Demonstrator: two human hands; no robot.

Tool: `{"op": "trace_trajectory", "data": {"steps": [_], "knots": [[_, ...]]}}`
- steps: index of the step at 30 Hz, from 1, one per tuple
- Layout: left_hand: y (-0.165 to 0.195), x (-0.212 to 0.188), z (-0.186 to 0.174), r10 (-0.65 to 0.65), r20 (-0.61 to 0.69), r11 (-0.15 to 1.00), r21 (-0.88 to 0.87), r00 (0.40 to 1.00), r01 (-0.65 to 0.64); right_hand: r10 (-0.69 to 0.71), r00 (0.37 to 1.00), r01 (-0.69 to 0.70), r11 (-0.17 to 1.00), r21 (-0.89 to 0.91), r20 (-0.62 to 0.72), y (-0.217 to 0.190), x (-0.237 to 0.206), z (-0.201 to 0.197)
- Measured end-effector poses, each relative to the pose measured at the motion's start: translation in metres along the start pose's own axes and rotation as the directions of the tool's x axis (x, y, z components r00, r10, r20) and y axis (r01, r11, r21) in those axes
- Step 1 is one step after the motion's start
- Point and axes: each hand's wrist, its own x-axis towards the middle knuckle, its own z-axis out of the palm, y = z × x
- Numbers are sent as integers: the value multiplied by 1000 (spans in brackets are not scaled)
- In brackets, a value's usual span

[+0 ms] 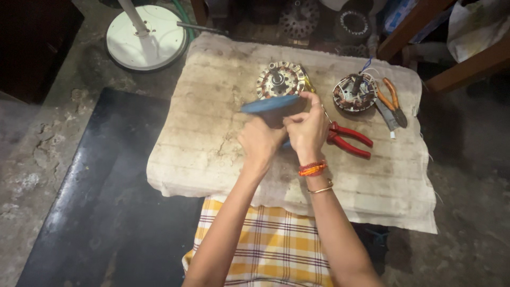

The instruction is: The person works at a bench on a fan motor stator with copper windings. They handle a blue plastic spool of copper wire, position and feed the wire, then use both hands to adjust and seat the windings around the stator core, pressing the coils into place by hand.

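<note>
Stained cloth (212, 133) pads the centre counter; left hand (259, 142) and right hand (308, 130) both clasp a blue disc (270, 104) (flat, motion-blurred).

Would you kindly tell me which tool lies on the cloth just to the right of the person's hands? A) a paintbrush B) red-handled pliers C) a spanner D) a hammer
B: the red-handled pliers lie on the cloth right beside the right hand, while both it and the left hand hold a blue disc.
</note>
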Motion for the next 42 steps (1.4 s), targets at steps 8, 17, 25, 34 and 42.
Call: {"op": "trace_trajectory", "data": {"steps": [8,17,25,34,42], "knots": [[0,3,-13,7,13,999,-32,1000,-6,231,958,-279,603,747,172,46,3,30],[3,7,-19,-30,13,1000,-2,999,30,116,913,-400,430,809,390,74,19,22],[-1,5,-17,17,34,1000,-26,999,-16,-307,952,286,904,319,14,21,1,-24],[-1,6,-14,29,19,997,-76,999,-27,-619,748,634,773,15,239,11,9,-28],[0,10,-10,19,-1,1000,-21,1000,-19,-831,515,857,506,-101,209,14,6,-28]]}}
